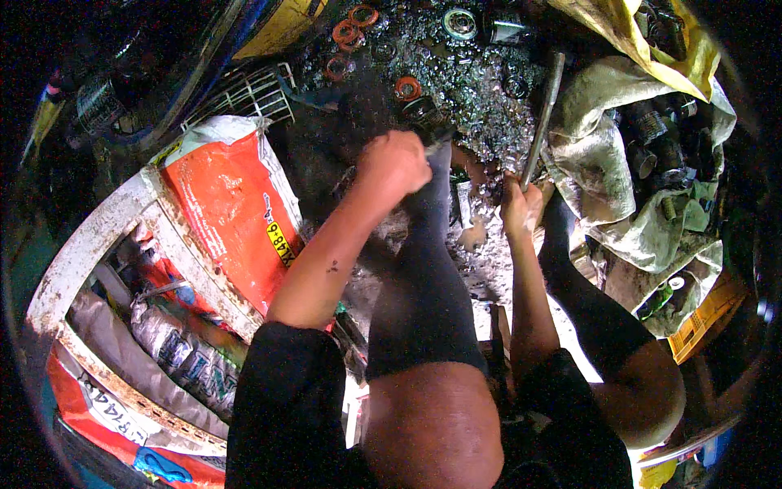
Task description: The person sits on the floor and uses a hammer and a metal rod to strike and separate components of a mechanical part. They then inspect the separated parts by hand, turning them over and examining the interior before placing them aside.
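Note:
My right hand (pixel 521 208) is wrapped round the lower end of a grey metal bar (pixel 544 122), which points up and slightly right over the littered ground. Left of it, my left hand (pixel 395 167) is closed in a fist above my dark-covered left shin. A small dark piece shows by its fingers, too dim to name. Beyond the hands, the ground is strewn with shiny metal bits (pixel 481 98). Among them lie several orange-brown rings (pixel 407 88) and a round pale metal part (pixel 460 24).
On the left stand a red-orange sack (pixel 224 191) and a dirty white curved frame (pixel 90 232) over more sacks. A white wire rack (pixel 244 98) lies behind them. At right, an open pale sack (pixel 599 163) holds dark cylindrical parts, beside a yellow crate (pixel 705 318).

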The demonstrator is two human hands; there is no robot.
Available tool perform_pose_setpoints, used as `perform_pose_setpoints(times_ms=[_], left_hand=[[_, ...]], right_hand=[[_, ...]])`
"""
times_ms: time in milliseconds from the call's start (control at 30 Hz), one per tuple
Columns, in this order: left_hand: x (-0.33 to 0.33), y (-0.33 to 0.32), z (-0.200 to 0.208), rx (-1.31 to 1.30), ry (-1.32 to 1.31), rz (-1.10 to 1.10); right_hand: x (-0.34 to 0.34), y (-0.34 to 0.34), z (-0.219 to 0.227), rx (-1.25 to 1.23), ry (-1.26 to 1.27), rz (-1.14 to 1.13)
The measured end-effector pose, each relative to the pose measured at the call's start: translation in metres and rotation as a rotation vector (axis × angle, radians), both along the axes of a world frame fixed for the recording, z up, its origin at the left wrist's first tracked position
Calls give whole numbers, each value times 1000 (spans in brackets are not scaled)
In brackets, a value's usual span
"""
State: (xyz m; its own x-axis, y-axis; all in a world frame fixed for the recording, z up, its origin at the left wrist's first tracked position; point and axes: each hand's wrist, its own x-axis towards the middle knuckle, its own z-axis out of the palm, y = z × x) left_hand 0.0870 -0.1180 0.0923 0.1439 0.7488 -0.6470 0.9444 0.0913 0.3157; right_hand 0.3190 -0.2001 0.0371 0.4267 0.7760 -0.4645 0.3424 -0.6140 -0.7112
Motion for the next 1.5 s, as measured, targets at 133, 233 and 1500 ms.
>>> perform_pose_setpoints(times_ms=[133, 233, 1500], left_hand=[[-2, 45, 19, -96, -118, 202], [-26, 54, -49, 162, -174, 179], [-76, -16, -57, 189, -140, 114]], right_hand=[[2, 8, 8, -95, 98, -118], [-6, 9, 8, -48, 224, -159], [7, -9, -26, -132, 125, -50]])
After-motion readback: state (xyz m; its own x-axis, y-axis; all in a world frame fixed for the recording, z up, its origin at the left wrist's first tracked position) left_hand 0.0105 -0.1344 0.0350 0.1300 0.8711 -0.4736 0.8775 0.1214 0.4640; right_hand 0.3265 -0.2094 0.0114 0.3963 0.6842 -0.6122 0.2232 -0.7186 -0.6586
